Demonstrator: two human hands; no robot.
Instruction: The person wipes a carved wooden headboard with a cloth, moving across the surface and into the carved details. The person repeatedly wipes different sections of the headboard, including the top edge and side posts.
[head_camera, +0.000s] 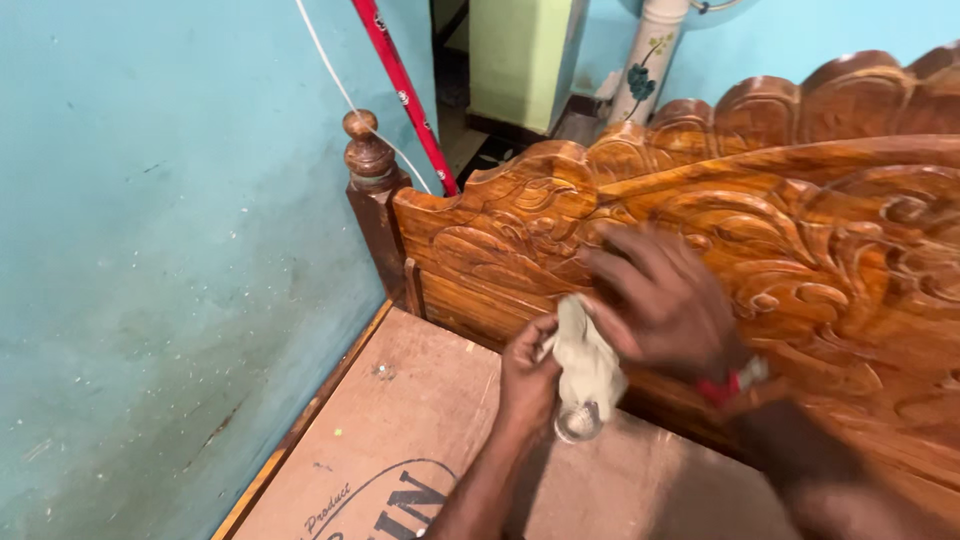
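A: Describe the work surface.

B: A carved wooden headboard (760, 230), glossy golden-brown, with raised scroll and leaf relief and a scalloped top edge. A darker turned corner post (369, 180) with a ball finial closes its left end. Below it lies a flat brown board (400, 430), matte and printed with dark lettering.

A: State the position of the hands.

B: The right hand (665, 300) lies palm-down against the carved face, fingers spread and pointing left. It is motion-blurred, with a red band (722, 388) at the wrist. Its fingertips meet the top of a pale, crumpled cloth (588, 360); whether it grips that cloth cannot be told. The left hand (528, 375) comes up from below, forearm vertical, fingers closed on the left edge of the cloth.

A: Locate the cloth.

B: Between both hands, pressed to the lower headboard panel, just above the board. A small round clear object (578, 422) shows at its lower end; its kind is not discernible.

A: Clearance?

B: A turquoise wall (170, 280), scuffed and speckled, runs close along the left edge of the board. A red pole (403, 90) and a white cord (345, 95) stand behind the post. Open board surface lies left of the hands.
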